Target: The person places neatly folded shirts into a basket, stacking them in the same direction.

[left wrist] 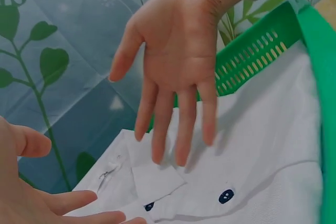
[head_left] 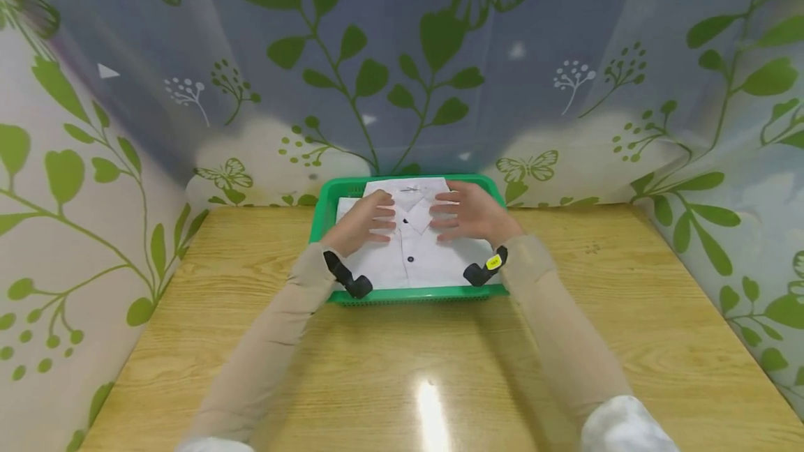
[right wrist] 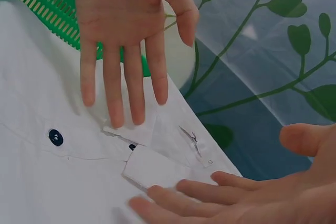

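A folded white shirt point(head_left: 377, 267) lies collar-up in a green plastic basket point(head_left: 414, 294). Dark buttons run down its front, one button point(left wrist: 226, 196) showing clearly below the collar point(right wrist: 157, 167). Over the shirt's left side is my left hand point(head_left: 359, 223), fingers spread and pointing inward. Facing it from the other side, my right hand point(head_left: 471, 213) has its fingers extended towards the collar. Both palms are bare in the wrist views, with nothing held. Whether any fingertips touch the cloth I cannot tell.
The basket stands on a wooden table point(head_left: 251, 284) at its back edge, against a curtain point(head_left: 389, 89) printed with green leaves and butterflies. Similar printed sheets hang at left and right. Black cameras sit on both wrists.
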A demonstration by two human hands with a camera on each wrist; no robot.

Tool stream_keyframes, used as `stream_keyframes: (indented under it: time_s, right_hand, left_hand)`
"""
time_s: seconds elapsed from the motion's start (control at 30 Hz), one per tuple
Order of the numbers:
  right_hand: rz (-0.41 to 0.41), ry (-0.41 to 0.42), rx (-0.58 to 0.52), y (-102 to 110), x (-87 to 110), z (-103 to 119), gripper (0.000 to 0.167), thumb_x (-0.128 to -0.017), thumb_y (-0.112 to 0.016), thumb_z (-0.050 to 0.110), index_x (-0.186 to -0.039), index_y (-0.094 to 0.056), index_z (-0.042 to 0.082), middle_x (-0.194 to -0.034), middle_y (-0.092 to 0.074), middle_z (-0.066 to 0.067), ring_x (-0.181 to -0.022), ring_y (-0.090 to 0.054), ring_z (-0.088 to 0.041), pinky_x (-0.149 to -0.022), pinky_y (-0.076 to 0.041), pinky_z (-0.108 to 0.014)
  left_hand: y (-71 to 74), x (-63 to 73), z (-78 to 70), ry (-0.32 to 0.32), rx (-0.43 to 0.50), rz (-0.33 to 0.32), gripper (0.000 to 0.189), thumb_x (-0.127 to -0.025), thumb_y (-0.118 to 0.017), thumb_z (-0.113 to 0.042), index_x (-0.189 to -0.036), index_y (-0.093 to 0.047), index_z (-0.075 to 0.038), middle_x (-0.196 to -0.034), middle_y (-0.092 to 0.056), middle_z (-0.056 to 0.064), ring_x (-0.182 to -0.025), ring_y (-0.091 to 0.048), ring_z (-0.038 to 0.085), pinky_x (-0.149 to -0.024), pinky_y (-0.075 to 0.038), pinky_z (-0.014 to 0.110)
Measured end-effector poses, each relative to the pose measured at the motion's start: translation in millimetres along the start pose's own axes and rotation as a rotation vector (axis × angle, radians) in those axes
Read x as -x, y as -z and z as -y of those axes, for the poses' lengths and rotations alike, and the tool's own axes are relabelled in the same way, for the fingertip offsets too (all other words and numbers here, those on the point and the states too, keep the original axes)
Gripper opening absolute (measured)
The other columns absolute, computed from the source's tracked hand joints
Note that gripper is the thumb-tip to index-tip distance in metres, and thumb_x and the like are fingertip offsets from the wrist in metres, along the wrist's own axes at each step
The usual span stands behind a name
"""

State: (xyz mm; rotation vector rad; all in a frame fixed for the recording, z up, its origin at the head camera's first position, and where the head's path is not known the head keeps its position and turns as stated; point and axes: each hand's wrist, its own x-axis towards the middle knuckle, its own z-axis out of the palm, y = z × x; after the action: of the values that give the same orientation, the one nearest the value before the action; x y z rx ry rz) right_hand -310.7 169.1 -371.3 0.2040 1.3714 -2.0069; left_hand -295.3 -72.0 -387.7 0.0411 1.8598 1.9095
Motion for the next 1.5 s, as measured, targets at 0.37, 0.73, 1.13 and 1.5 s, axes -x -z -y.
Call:
stream_keyframes:
  time_s: [0.37,0.73,1.13,1.5]
  right_hand:
    - [-0.036,-0.072,0.204,9.7,33.6,-8.2,0.071,-0.105,-0.034,0.046,-0.159,-0.009,0.008,-0.16,-0.017,-0.026,-0.142,-0.025,-0.047,-0.105,-0.027,-0.073]
    - [-0.044,-0.066,0.25,21.1,48.7,-19.9,0.071,-0.106,-0.031,0.045,-0.159,-0.003,0.007,-0.161,-0.009,-0.027,-0.145,-0.02,-0.047,-0.103,-0.025,-0.075]
    - [-0.083,-0.047,0.334,22.5,68.4,-23.9,0.074,-0.105,-0.035,0.045,-0.159,0.0,0.008,-0.161,0.0,-0.029,-0.144,-0.015,-0.051,-0.103,-0.024,-0.076]
    - [-0.087,0.085,0.356,23.2,77.7,-36.5,0.07,-0.107,-0.034,0.035,-0.159,0.002,0.005,-0.161,0.003,-0.028,-0.145,-0.011,-0.05,-0.113,-0.021,-0.064]
  left_hand:
    - [24.0,50.2,6.8,0.096,-0.103,0.065,0.064,-0.104,-0.038,-0.045,-0.154,-0.026,-0.007,-0.154,-0.029,0.025,-0.136,-0.036,0.046,-0.105,-0.039,0.057]
    - [45.0,62.4,14.8,0.112,-0.109,0.085,0.061,-0.107,-0.031,-0.041,-0.155,-0.02,-0.006,-0.156,-0.02,0.027,-0.14,-0.027,0.045,-0.107,-0.034,0.058]
    - [35.0,80.9,9.2,0.163,-0.134,0.068,0.059,-0.106,-0.036,-0.036,-0.154,-0.024,-0.006,-0.158,-0.012,0.027,-0.143,-0.018,0.048,-0.109,-0.03,0.057]
    - [38.0,86.1,16.1,0.069,-0.103,0.12,0.061,-0.107,-0.034,-0.038,-0.156,-0.02,-0.005,-0.161,-0.01,0.023,-0.145,-0.018,0.046,-0.117,-0.021,0.053]
